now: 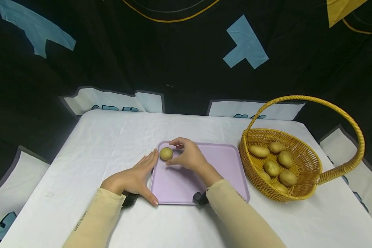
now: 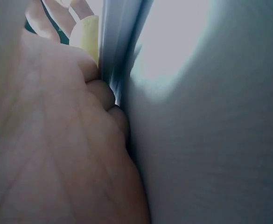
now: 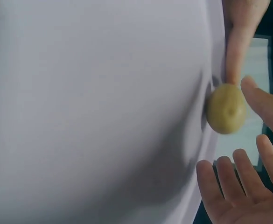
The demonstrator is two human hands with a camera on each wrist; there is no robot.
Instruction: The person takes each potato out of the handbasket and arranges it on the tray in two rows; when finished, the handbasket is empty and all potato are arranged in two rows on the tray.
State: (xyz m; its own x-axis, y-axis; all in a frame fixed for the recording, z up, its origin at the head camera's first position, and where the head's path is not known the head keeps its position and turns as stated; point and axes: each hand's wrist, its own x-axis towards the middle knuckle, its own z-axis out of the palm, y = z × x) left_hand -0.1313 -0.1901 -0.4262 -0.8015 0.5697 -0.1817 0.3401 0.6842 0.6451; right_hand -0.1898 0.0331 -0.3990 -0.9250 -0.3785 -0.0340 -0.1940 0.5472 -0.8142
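A single round yellow-brown potato [image 1: 165, 154] rests in the far left corner of a shallow lilac tray [image 1: 220, 172]. My right hand [image 1: 190, 155] is just right of it, thumb and fingers spread; the right wrist view shows a gap between these fingers and the potato [image 3: 226, 109]. Along the tray's left edge lies my left hand [image 1: 133, 179], its fingers extended and its thumb stretched toward the near left corner. In the left wrist view, the palm [image 2: 66, 130] is beside the tray's side wall [image 2: 122, 32], with part of the potato [image 2: 88, 39] beyond.
To the right stands a yellow wicker basket [image 1: 252, 174] with a tall arched handle [image 1: 359, 137], holding several potatoes [image 1: 272, 168]. A white cloth [image 1: 117, 137] covers the table. Behind it hangs a black curtain [image 1: 173, 62] with blue patches.
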